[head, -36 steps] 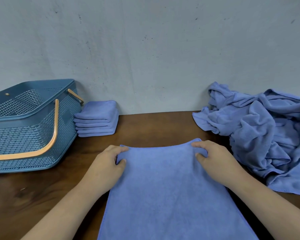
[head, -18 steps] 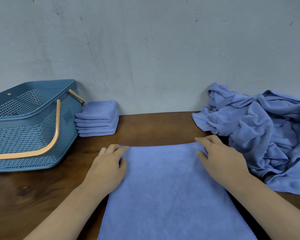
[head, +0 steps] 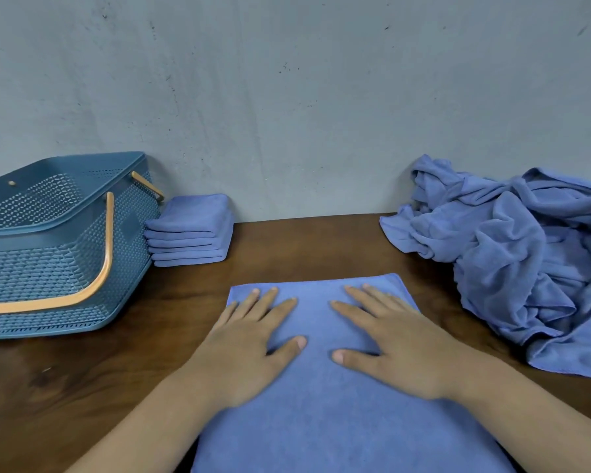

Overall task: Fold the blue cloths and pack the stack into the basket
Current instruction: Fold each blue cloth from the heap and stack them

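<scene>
A blue cloth (head: 321,414) lies spread flat on the brown table in front of me. My left hand (head: 249,343) and my right hand (head: 393,343) both press on its far half, palms down, fingers straight and spread. A stack of folded blue cloths (head: 190,230) sits at the back left against the wall. Next to it on the left stands the blue basket (head: 65,254) with orange handles. A heap of unfolded blue cloths (head: 526,254) lies at the right.
A grey wall (head: 287,97) closes off the back of the table. Bare wood (head: 304,247) shows between the stack, the heap and the spread cloth. The basket's near handle (head: 82,295) hangs down outside its wall.
Both hands let go of the cloth's far corners and moved inward onto its surface, now lying flat with fingers spread. The cloth's far edge lies flat on the table.
</scene>
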### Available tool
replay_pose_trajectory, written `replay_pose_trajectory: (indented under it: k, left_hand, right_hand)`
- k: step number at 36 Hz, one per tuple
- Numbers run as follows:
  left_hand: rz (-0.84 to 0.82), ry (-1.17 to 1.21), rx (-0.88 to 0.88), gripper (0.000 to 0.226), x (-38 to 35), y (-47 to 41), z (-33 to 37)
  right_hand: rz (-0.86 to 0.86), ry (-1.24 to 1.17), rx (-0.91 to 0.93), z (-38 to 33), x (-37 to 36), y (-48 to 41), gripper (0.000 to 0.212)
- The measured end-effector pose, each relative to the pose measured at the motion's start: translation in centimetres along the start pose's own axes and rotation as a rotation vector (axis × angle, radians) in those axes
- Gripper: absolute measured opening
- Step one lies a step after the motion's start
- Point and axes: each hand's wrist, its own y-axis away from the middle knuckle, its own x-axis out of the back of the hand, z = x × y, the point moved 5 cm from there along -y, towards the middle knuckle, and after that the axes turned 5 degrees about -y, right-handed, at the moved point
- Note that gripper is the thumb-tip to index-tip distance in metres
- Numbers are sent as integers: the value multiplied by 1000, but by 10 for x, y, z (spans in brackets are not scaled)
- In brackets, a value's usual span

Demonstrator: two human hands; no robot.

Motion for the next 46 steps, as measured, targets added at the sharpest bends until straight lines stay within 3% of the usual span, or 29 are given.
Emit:
replay_pose_trajectory:
  k: [7,17,21,25,29,35,46]
  left_hand:
    - [-59,38,129,76,6,-12,-31]
    - [52,77,124,71,11,-17,-40]
    - [60,43,40,59,18,2,-12]
    - [-108,63,-37,68,13,45,39]
    - [-133,-5,-89,69,6,90,71]
    - [-58,-48,-76,66,1,135,56]
    - [-18,-44,64,69,3,163,33]
  right_hand:
    - [28,-56,-202,32,12,-5,85]
    - [34,-56,-191,29,18,-4,79]
    - [44,62,-115,8,20,12,72]
    - [-77,62,-53,-34,12,40,77]
    - [-143,4,-62,-71,-7,78,79]
    - [-38,59,-113,-63,-16,133,69]
    - [84,85,-313,-43,-13,166,88]
